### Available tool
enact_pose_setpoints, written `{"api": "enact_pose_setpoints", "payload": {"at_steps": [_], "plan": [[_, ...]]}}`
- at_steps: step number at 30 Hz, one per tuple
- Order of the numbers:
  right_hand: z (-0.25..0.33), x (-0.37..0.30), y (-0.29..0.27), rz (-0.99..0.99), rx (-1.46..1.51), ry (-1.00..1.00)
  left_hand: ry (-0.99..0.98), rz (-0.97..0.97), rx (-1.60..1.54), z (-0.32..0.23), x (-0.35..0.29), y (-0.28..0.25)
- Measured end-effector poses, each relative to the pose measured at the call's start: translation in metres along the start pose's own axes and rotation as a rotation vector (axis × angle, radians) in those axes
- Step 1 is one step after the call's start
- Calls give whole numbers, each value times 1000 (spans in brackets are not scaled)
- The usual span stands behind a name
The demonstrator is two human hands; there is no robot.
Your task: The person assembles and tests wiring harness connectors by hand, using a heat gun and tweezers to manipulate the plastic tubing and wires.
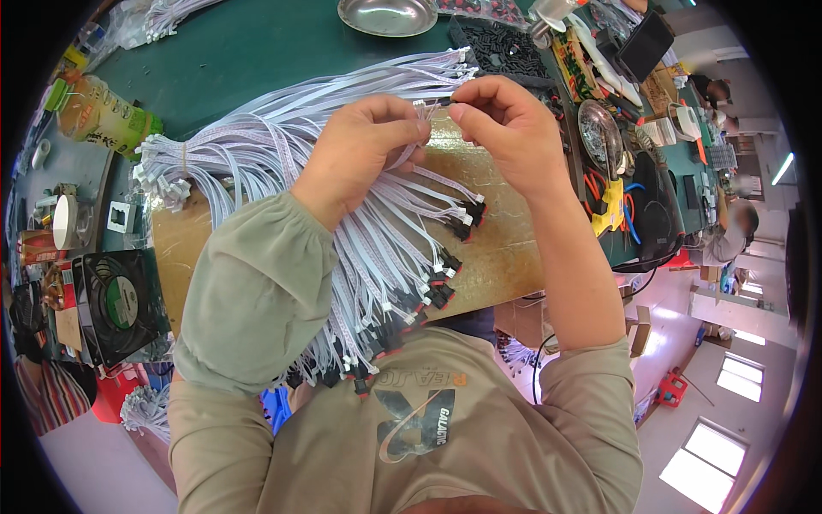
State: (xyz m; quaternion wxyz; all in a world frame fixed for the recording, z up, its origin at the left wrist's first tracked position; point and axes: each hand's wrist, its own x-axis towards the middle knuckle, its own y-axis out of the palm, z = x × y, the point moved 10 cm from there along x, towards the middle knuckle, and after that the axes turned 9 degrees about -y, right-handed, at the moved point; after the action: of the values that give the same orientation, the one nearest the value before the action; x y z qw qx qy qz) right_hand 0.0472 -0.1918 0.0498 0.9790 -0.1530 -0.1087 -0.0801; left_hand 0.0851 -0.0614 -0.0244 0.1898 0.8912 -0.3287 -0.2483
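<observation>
Over the middle of the bench my left hand (364, 154) pinches the end of a flat white ribbon cable, where a small white connector (419, 106) and thin split wires stick out. Facing it, my right hand (514, 133) is closed in a fingertip pinch on a small black part (444, 101), close to those wires. Whether the two touch, I cannot tell. Beneath my left hand and forearm spreads a large bundle of ribbon cables (257, 128). Many of the cables' near ends carry black connectors with red bits (437, 291), lying toward my body.
Behind my hands stand a tray of small black parts (505, 56) and a metal bowl (390, 17). A bottle (107, 116) and a black fan (120, 300) are at left. Yellow-handled pliers (610, 210) and a shiny metal dish (599, 133) lie at right. People sit farther right.
</observation>
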Motion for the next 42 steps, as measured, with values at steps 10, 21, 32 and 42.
{"api": "enact_pose_setpoints", "payload": {"at_steps": [10,21,32,42], "plan": [[2,-1,0,8,-51,-10,-25,9,3,1,1,0],[53,3,-1,135,-540,-230,-15,-1,-14,-2,-2,3],[57,9,13,295,-737,-250,-5,-3,34,-1,-1,2],[18,14,-6,128,-344,41,10,-46,18,-5,-5,6]]}}
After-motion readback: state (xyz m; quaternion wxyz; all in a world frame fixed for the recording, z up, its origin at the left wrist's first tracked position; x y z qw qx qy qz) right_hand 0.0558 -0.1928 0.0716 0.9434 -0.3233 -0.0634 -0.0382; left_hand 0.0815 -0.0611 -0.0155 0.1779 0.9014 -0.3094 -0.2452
